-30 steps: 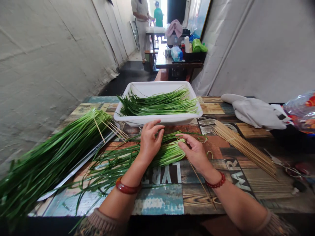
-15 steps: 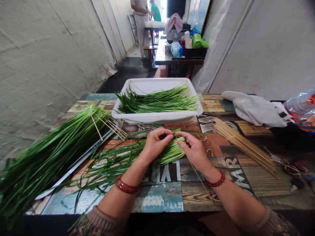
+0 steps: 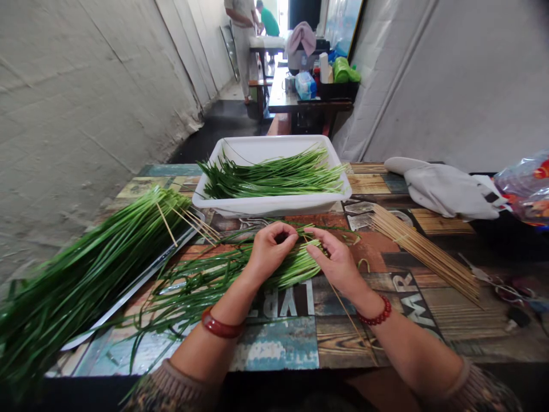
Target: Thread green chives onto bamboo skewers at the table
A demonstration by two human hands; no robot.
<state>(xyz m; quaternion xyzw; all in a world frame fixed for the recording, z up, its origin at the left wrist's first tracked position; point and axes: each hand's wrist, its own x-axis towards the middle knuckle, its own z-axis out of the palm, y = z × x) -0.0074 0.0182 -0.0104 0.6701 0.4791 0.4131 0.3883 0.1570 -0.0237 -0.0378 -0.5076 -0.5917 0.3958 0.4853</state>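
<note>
A loose bunch of garlic chives (image 3: 295, 269) lies on the table beneath both hands, pale stems to the right and dark leaves to the left. My left hand (image 3: 272, 249) is closed, thumb and forefinger pinched over the stems, seemingly on a chive stem. Beside it, my right hand (image 3: 338, 260) curls round a thin bamboo skewer (image 3: 351, 320), whose lower length slants toward the front edge. Its thumb and forefinger stand a little apart near the skewer's upper end. The fingers partly hide the contact with the stems.
A white tub (image 3: 270, 205) of chives stands behind. At left, a large chive pile (image 3: 94, 263) with several skewers rests on a metal tray (image 3: 132, 292). Bundled skewers (image 3: 424, 252), a grey cloth (image 3: 450, 189) and scissors (image 3: 484, 274) lie right. Two people are in the background.
The right forefinger and thumb have parted slightly near the skewer's upper end. The left hand has barely moved, and the view has shifted a little.
</note>
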